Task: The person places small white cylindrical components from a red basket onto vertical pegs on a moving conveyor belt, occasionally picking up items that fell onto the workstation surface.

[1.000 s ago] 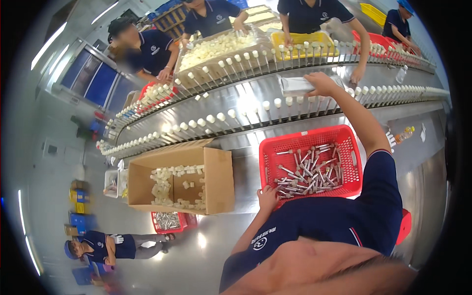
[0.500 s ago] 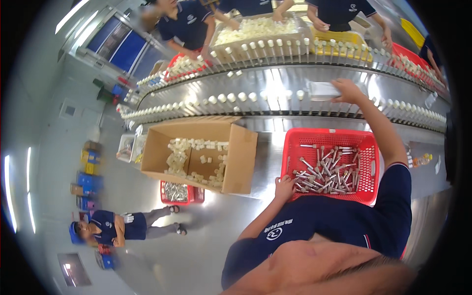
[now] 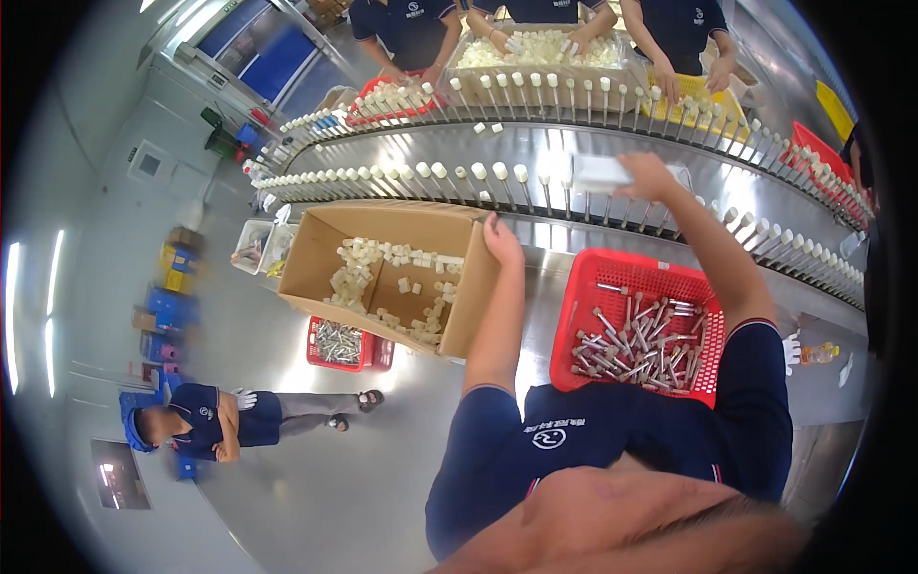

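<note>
My right hand [image 3: 648,178] is closed around a pale rectangular block [image 3: 601,173], blurred, held over the near row of upright white-headed rods [image 3: 501,172]. My left hand [image 3: 503,241] is at the upper right corner of an open cardboard box [image 3: 483,287], with its fingers closed over the edge. Inside the box lie many small white cylindrical pieces [image 3: 356,277]. A red perforated basket [image 3: 578,297] stands to the right of the left forearm, in front of my body. It contains a loose heap of short metal rods with brownish heads [image 3: 636,340].
A curved metal conveyor [image 3: 430,143] crosses ahead, its far row of rods [image 3: 552,86] beyond. Co-workers stand behind bins of white pieces [image 3: 545,50]. Left of the cardboard box are white bins [image 3: 252,244]; a red basket of metal parts [image 3: 337,342] sits lower. Another person [image 3: 225,421] stands left.
My left hand has left the red basket's edge and reached forward to the cardboard box's corner. My right hand still holds the pale block, now farther left over the row. The whole view has shifted.
</note>
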Available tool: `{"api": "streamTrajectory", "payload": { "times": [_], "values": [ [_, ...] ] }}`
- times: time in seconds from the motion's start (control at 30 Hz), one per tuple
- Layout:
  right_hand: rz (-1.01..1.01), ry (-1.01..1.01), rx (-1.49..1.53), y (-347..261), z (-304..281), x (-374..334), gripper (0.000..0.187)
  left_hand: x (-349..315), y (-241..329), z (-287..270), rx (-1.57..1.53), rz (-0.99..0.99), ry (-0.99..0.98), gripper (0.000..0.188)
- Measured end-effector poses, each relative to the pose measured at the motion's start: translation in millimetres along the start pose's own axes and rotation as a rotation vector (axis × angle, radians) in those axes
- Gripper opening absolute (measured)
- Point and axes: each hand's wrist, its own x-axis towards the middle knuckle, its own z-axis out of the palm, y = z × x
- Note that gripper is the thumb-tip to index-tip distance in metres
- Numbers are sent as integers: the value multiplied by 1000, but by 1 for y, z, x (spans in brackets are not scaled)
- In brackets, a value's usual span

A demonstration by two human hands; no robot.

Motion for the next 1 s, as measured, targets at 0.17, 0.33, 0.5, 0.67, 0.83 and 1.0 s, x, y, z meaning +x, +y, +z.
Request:
{"api": "streamTrajectory", "payload": {
  "times": [0.17, 0.33, 0.5, 0.67, 0.83, 1.0],
  "values": [
    [106, -134, -14, -4, -25, -27, 78, 43, 12, 36, -27, -96, 6, 53],
    [187, -186, -17, 2, -56, -62, 75, 68, -4, 61, 152, -132, -21, 49],
    [136, -59, -21, 12, -48, -63, 77, 57, 4, 79, 402, 190, 36, 16],
    [63, 87, 61, -13, -50, -16, 80, -6, 67, 67, 187, 438, -78, 18],
    [156, -124, 55, -27, -26, -13, 80, -150, 41, 16, 524, 578, -600, 19],
    [105, -85, 38, -18, -29, -40, 75, -214, -45, -61, 985, 523, -1060, 14]
  ]
}}
